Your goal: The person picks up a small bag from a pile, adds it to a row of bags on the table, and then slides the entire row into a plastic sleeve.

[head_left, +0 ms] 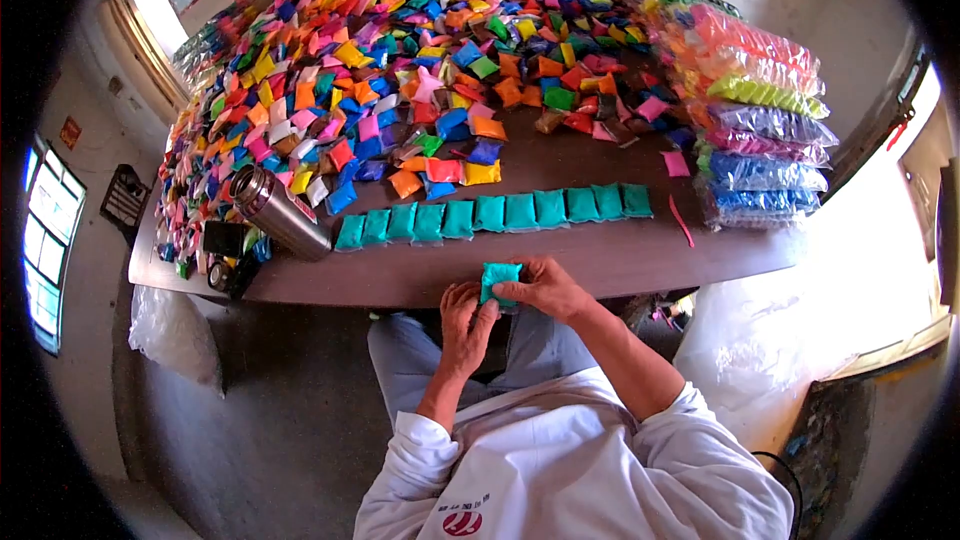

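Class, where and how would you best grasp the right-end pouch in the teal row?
Probably by its free right edge, from the right, with a light grip: the right-end pouch looks soft and plump, its left edge sits close to the next pouch, and bare tabletop shows on its right.

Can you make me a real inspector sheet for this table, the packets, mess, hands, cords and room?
Surface: brown table, mostly covered toward the back.
Job's things: teal packet in hand; row of teal packets on the table.
Clutter: colourful heap, metal flask, red-pink strip, stacked bags.
Hands: right hand holds the packet; left hand is beside it, contact unclear.
Cables: dark curved line by the right sleeve; can't tell if it's a cable.
Surroundings: window at left.
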`<state>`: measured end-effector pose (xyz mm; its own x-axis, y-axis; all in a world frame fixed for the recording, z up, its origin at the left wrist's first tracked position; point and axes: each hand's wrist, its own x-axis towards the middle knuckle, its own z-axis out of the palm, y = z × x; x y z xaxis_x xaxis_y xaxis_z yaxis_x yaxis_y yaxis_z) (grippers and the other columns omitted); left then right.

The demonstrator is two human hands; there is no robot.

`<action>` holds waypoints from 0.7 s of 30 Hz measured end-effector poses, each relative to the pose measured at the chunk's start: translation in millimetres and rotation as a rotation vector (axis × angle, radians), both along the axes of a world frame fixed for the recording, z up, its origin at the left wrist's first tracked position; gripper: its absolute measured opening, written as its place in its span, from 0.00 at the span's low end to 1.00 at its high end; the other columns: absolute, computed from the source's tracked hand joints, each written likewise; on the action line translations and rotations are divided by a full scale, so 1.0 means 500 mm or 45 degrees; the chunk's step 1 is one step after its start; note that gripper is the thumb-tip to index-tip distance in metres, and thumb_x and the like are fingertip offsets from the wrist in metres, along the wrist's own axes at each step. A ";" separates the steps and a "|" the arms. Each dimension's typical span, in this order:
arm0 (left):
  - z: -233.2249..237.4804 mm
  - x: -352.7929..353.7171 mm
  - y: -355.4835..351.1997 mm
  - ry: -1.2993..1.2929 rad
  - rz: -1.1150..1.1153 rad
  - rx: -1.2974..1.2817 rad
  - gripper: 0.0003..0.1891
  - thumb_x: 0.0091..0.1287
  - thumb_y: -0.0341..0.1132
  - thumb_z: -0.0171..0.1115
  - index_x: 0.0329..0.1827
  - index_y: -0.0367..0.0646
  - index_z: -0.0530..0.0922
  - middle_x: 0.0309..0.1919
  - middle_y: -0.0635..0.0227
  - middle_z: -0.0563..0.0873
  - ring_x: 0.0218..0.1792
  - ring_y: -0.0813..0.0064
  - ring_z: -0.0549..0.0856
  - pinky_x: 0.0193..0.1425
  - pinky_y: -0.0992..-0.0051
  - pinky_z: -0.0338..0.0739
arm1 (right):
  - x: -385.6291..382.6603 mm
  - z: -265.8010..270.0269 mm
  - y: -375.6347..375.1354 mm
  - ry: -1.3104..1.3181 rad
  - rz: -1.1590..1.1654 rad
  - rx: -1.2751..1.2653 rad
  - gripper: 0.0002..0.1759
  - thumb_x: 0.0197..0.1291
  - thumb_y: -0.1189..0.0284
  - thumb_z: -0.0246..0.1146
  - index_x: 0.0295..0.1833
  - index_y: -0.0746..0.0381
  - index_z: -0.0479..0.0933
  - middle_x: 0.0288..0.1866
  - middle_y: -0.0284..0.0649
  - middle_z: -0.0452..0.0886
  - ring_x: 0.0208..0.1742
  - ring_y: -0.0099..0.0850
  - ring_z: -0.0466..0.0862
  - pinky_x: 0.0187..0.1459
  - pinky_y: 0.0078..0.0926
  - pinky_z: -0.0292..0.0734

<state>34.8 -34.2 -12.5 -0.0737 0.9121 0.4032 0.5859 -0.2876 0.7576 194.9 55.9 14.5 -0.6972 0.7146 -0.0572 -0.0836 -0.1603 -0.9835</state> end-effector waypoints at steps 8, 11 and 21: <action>-0.003 0.003 0.001 -0.106 0.029 0.009 0.15 0.71 0.42 0.51 0.35 0.40 0.79 0.39 0.60 0.81 0.48 0.56 0.76 0.61 0.58 0.62 | -0.002 -0.009 0.001 -0.020 -0.114 0.095 0.12 0.64 0.66 0.64 0.40 0.65 0.80 0.30 0.28 0.78 0.32 0.17 0.73 0.32 0.21 0.71; -0.001 0.002 0.001 -0.139 0.009 -0.051 0.17 0.72 0.43 0.50 0.31 0.40 0.79 0.36 0.62 0.81 0.47 0.57 0.76 0.61 0.58 0.62 | 0.004 -0.003 -0.001 -0.028 -0.079 -0.012 0.14 0.67 0.61 0.60 0.40 0.63 0.79 0.28 0.26 0.74 0.29 0.16 0.69 0.30 0.18 0.67; 0.005 0.007 0.003 -0.150 0.024 0.004 0.17 0.72 0.43 0.50 0.31 0.42 0.79 0.34 0.64 0.82 0.46 0.59 0.77 0.59 0.59 0.63 | -0.002 0.014 -0.004 -0.033 0.049 0.096 0.09 0.65 0.69 0.62 0.38 0.66 0.79 0.33 0.28 0.81 0.36 0.17 0.77 0.37 0.22 0.75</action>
<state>38.5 -32.7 -10.0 -0.1381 0.9089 0.3934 0.4982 -0.2795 0.8208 194.1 53.8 21.5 -0.7235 0.6900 -0.0221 -0.0535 -0.0880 -0.9947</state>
